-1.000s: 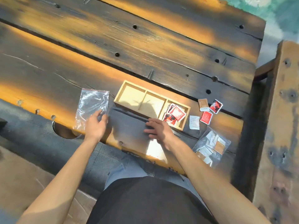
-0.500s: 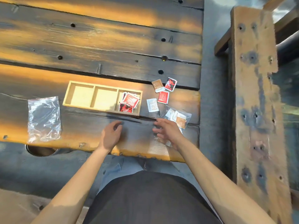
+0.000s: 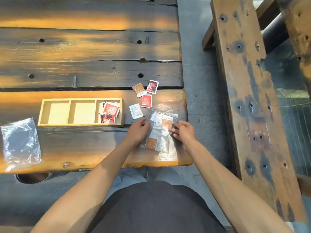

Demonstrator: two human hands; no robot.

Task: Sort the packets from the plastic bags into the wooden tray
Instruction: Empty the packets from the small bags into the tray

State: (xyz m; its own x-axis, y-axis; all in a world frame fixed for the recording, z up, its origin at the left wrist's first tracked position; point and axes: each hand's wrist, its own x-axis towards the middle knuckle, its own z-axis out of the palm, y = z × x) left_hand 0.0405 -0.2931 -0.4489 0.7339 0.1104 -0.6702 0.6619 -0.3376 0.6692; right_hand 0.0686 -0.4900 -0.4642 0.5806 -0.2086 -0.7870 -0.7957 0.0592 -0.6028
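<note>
The full plastic bag (image 3: pixel 159 130) lies flat on the near right corner of the wooden table (image 3: pixel 87 47), between the two hands. It is clear and holds a loose heap of white and brown packets; one brown packet shows near its far end and another at its near left corner.

The left hand (image 3: pixel 138 132) rests at the bag's left edge, knuckles up, fingers curled with the fingertips at the plastic. The right hand (image 3: pixel 184 132) sits at the bag's right edge, fingers bent inward and touching the plastic beside the upper brown packet. Whether either hand actually pinches the film or only presses on it cannot be told from this view. Both forearms reach in from the near side and converge on the bag, the hands apart with the bag's width between them.

Just beyond the bag, four loose packets lie on the table: a white packet (image 3: pixel 136 111) nearest the left hand, a red packet (image 3: pixel 146 101) behind it, then a brown packet (image 3: pixel 139 90) and a red-and-black packet (image 3: pixel 152 86) side by side, touching or nearly so.

To the left of these stands the wooden tray (image 3: pixel 80 123), long and shallow, with three compartments in a row. The right compartment holds a pile of red packets (image 3: pixel 109 111), some overlapping and tilted; the middle and left compartments show only their pale floors.

Well to the left, at the table's near edge, lies an empty plastic bag (image 3: pixel 20 143), crinkled and flat
</note>
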